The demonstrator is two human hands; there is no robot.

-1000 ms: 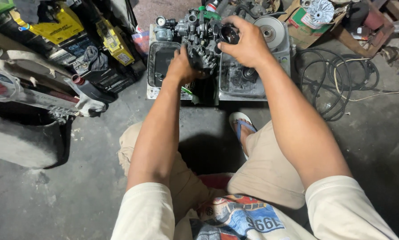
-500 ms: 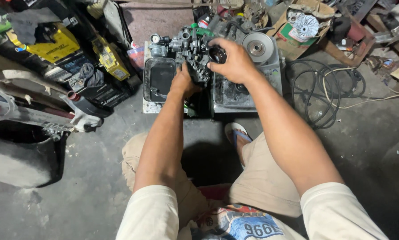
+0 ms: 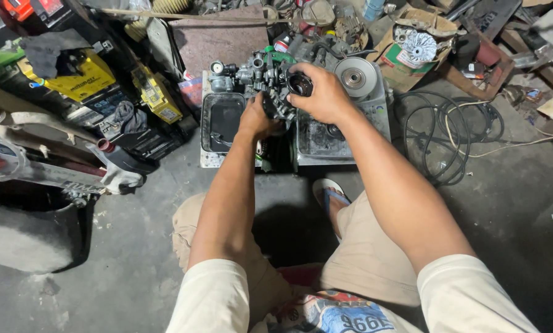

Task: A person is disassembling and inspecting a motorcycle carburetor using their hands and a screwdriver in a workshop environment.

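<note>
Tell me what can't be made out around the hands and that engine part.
All in the head view:
- Engine part: its near side is hidden by both hands.
- Left hand: fingertips hidden behind the part.
- Right hand: its palm covers its grip on the black ring.
- Trays: contents too dark.
- Motorcycle: cut by the left edge.

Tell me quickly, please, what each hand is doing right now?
Left hand: closed on the underside of the engine part.
Right hand: closed over its top.
</note>
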